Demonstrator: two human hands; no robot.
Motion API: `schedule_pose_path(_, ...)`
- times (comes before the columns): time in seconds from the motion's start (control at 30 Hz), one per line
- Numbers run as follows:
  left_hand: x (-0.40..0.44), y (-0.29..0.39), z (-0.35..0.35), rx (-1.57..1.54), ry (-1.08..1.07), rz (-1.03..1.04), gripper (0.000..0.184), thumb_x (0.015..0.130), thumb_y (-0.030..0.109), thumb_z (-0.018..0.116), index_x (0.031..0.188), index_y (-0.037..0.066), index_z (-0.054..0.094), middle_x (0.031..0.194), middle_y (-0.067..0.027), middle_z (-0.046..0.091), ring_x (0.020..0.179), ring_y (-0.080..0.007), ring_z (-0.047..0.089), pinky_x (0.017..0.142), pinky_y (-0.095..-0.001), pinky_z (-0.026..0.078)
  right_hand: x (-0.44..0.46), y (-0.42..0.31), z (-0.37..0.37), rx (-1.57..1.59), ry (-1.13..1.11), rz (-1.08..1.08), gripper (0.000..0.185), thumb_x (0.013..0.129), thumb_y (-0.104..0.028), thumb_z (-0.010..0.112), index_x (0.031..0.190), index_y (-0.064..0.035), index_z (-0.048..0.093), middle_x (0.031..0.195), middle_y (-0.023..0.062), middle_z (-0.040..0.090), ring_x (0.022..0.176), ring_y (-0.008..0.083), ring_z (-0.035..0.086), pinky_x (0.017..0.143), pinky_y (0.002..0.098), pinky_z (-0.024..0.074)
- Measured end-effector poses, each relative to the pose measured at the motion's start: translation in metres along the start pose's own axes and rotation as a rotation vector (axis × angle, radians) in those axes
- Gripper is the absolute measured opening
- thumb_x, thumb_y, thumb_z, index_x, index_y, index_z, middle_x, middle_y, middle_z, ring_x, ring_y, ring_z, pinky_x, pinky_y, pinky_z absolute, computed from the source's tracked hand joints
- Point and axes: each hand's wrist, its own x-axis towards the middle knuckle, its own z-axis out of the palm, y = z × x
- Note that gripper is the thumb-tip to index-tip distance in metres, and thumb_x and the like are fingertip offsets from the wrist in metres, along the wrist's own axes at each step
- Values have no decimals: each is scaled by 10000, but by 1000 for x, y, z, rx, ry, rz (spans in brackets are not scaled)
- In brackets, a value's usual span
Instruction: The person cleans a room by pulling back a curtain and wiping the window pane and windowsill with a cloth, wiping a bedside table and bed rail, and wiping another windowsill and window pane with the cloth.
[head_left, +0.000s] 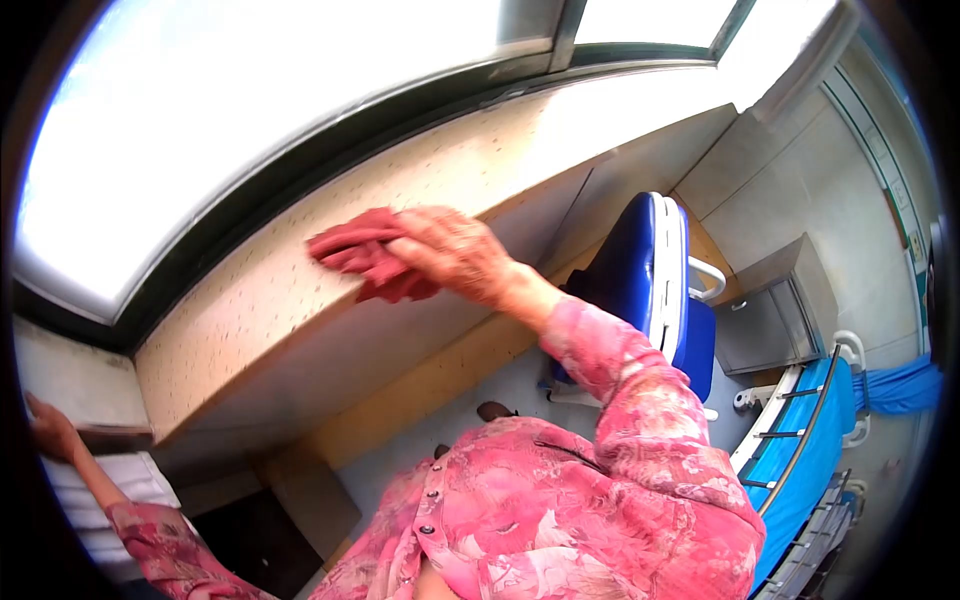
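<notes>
A crumpled dark red cloth (375,255) is gripped in my right hand (455,250), which holds it on the speckled beige windowsill (250,285). Part of the cloth hangs over the sill's front edge. At the far left, my left hand (55,430) is by the wall near the end of the sill, fingers stretched out and holding nothing I can see. Beneath that hand sits a stack of folded white cloths (105,490). Both arms wear pink flowered sleeves.
A bright window (250,110) runs behind the sill. A folded blue chair-like piece (630,260) stands below it on the right. Farther right are a grey metal cabinet (775,325) and a bed with blue covering (800,470) and side rails. A dark opening (260,540) is at lower left.
</notes>
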Motion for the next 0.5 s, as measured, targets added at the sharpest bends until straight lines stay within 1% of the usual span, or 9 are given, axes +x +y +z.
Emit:
schedule_pose_path(0.03, 2, 8, -4, -25, 81, 68, 503, 917, 418, 569, 1060, -56, 657, 1009, -259, 668, 951, -375, 641, 848, -399, 491, -13, 20, -15, -39, -12, 50, 316, 721, -145, 654, 1028, -92, 607, 1155, 147, 596, 1074, 310, 592, 925, 421, 487)
schedule_pose_path(0.13, 2, 1, -2, -5, 76, 101, 538, 920, 397, 572, 1083, -114, 616, 1072, -287, 641, 983, -387, 629, 876, -394, 484, -49, 76, -56, -171, 7, 209, 312, 751, -115, 632, 1061, -106, 599, 1143, 125, 609, 1053, 315, 598, 937, 403, 473)
schedule_pose_path(0.17, 0, 8, -9, 36, -30, 8, 516, 930, 366, 565, 1092, -123, 606, 1097, -297, 628, 1007, -396, 617, 908, -389, 470, -61, 94, -74, -188, 27, 276, 318, 757, -102, 627, 1073, -106, 602, 1127, 126, 618, 1034, 320, 605, 928, 400, 475)
schedule_pose_path(0.23, 7, 26, -23, -123, 69, 105, 611, 937, 393, 534, 1141, -183, 534, 1177, -374, 546, 1109, -448, 546, 1004, -426, 391, -88, 132, -96, -236, -24, 499, 358, 788, -88, 623, 1145, -92, 603, 1117, 138, 627, 1035, 351, 583, 898, 413, 475)
schedule_pose_path(0.3, 11, 27, -25, -123, 83, 141, 585, 955, 362, 515, 1168, -183, 513, 1209, -366, 533, 1147, -441, 526, 1034, -414, 367, -101, 166, -123, -265, -118, 689, 345, 841, -104, 588, 1187, -102, 589, 1109, 158, 623, 1010, 364, 577, 898, 429, 461)
schedule_pose_path(0.37, 10, 21, -21, -44, 93, 161, 552, 960, 334, 517, 1168, -177, 519, 1216, -349, 540, 1150, -434, 528, 1037, -406, 366, -115, 216, -131, -252, -116, 650, 359, 885, -135, 552, 1242, -106, 558, 1107, 181, 615, 1008, 386, 570, 897, 446, 451)
schedule_pose_path(0.4, 7, 10, -13, -42, 98, 153, 552, 960, 334, 517, 1168, -177, 519, 1216, -349, 540, 1150, -434, 528, 1037, -406, 366, -110, 224, -136, -243, -149, 747, 312, 920, -226, 500, 1193, -88, 561, 1047, 206, 621, 996, 419, 562, 878, 475, 449)
schedule_pose_path(0.43, 3, -5, 0, -22, 97, 163, 541, 959, 325, 522, 1180, -168, 517, 1240, -342, 528, 1173, -421, 516, 1042, -402, 361, -112, 241, -131, -298, -225, 891, 298, 915, -242, 487, 1147, -71, 563, 1001, 223, 625, 980, 427, 566, 870, 476, 452)
schedule_pose_path(0.5, -8, -14, 1, 2, 82, 168, 531, 958, 317, 527, 1192, -160, 515, 1264, -335, 515, 1195, -409, 505, 1047, -399, 355, -118, 265, -117, -461, -121, 718, 271, 896, -228, 499, 1095, -59, 571, 963, 236, 630, 936, 418, 584, 842, 475, 465)
